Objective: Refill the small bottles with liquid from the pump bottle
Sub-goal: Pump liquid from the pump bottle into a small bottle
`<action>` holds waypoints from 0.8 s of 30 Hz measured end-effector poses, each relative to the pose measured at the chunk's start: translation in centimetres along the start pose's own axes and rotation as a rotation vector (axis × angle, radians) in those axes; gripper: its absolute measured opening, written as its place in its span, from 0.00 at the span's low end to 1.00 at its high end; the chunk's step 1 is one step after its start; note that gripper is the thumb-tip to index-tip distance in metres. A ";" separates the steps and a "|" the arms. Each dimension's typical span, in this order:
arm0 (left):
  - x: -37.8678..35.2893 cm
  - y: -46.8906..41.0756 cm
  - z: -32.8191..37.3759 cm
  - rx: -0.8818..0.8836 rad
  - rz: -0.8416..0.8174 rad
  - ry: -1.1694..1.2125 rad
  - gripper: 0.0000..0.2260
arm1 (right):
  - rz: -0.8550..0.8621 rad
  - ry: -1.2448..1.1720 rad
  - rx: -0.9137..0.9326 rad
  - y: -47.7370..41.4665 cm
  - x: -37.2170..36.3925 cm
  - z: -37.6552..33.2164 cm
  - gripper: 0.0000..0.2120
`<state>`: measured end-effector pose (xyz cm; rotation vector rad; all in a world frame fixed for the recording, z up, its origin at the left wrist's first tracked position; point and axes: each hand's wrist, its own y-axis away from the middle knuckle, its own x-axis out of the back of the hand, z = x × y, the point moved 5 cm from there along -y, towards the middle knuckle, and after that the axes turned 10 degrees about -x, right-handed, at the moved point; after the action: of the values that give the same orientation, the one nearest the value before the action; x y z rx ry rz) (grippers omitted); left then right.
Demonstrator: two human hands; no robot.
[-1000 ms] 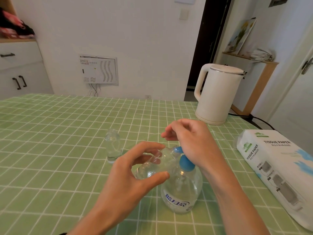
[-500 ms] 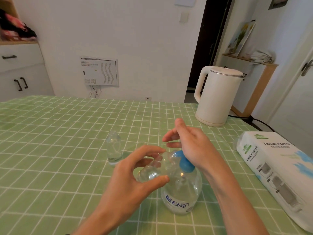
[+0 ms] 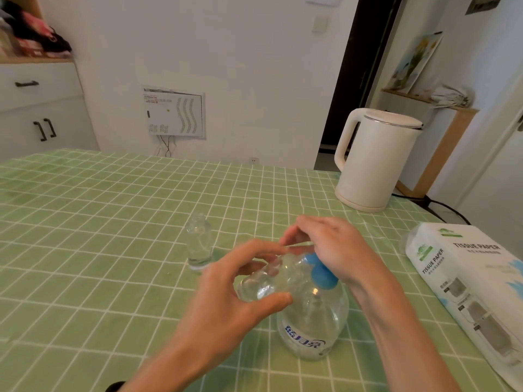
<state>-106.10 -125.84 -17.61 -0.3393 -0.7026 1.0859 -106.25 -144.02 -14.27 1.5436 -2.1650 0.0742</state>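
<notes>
The left hand [image 3: 226, 295] grips a small bottle [image 3: 261, 281] between thumb and curled fingers, holding it tilted almost on its side above the table [image 3: 85, 222]. The bottle is clear glass, and its neck points toward the blue pump head [image 3: 322, 274] of the pump bottle [image 3: 314, 326]. The neck looks close to the nozzle, but blur hides whether they touch.

The right hand [image 3: 334, 250] lies over the pump head, palm down and fingers bent forward past the nozzle. Whether it grips the head or only presses on it cannot be told. The pump bottle stands upright on the green checked cloth near the front edge, its clear body showing a blue printed label.

A second bottle [image 3: 199, 241], also clear and with no cap, stands upright to the left, apart from both hands. A white kettle [image 3: 373, 159] sits at the far right of the table, and a tissue pack [image 3: 467, 284] lies along the right edge
</notes>
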 end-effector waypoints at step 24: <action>0.2 -0.1 0.7 0.043 0.014 0.072 0.24 | 0.165 -0.103 0.067 -0.3 0.8 -1.2 0.29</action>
<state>-106.49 -125.79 -16.98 -0.3453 -0.6134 1.0947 -105.74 -144.46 -12.96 1.4303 -2.3909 0.1244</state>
